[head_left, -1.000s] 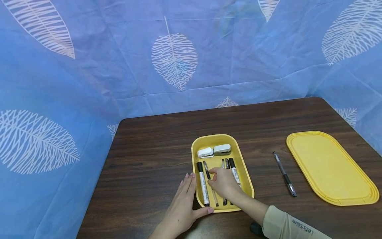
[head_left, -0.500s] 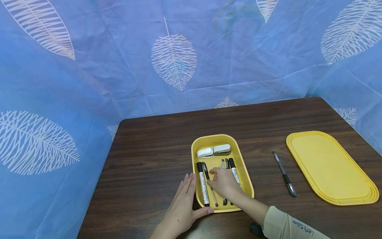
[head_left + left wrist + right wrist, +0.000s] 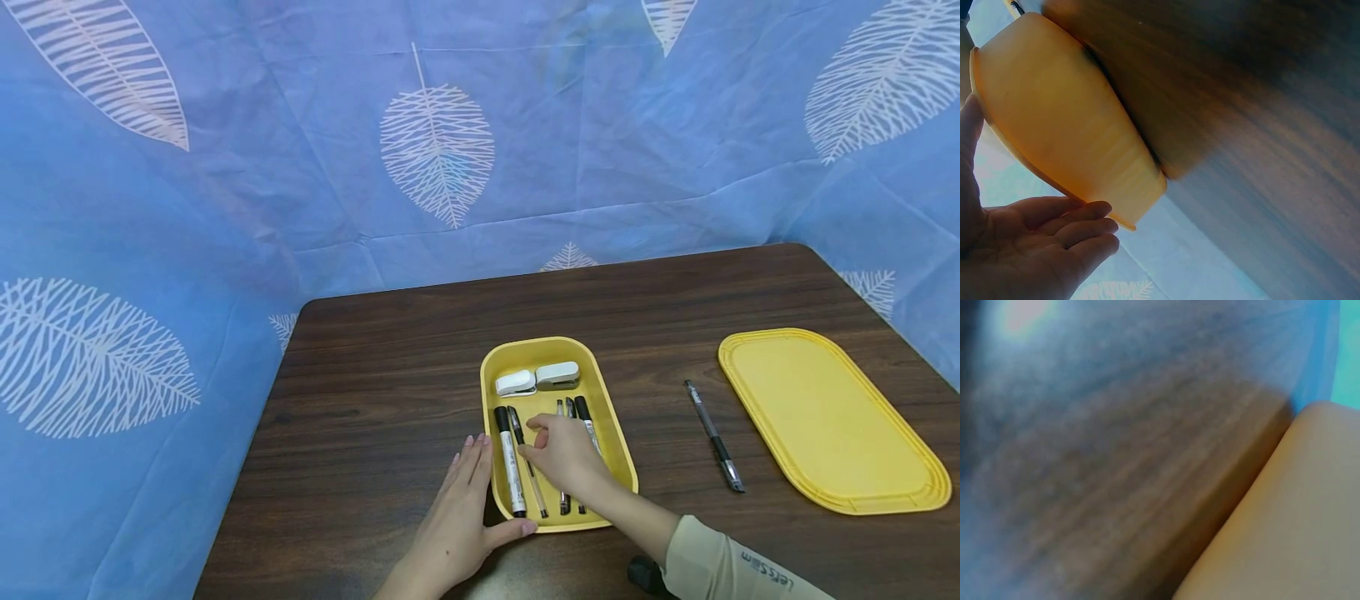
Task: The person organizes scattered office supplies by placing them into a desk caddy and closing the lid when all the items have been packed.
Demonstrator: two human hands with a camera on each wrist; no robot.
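Note:
In the head view a yellow box (image 3: 621, 450) holds several writing tools and two white mini staplers (image 3: 558, 375). My left hand (image 3: 457, 521) lies along its left side, fingers straight against the rim, thumb at the front edge; the left wrist view shows those fingertips at the box wall (image 3: 1060, 106). My right hand (image 3: 566, 457) is inside the box, thumb tip overlapping a slim black pen (image 3: 517, 423), index finger just right of it. That pen lies beside a white marker (image 3: 510, 458) with a black cap. Another marker (image 3: 588, 423) and more pens (image 3: 565, 502) lie partly under my right hand.
A pen (image 3: 716, 442) lies on the dark wooden table (image 3: 390, 358), right of the box. Farther right is a flat yellow lid (image 3: 832, 417). A blue leaf-patterned cloth (image 3: 285, 125) hangs behind. The right wrist view is blurred, mostly table (image 3: 1104, 462).
The slim pen's upper end has shifted left toward the white marker. My right index finger and thumb have moved slightly apart from it; my left hand and the box stay put.

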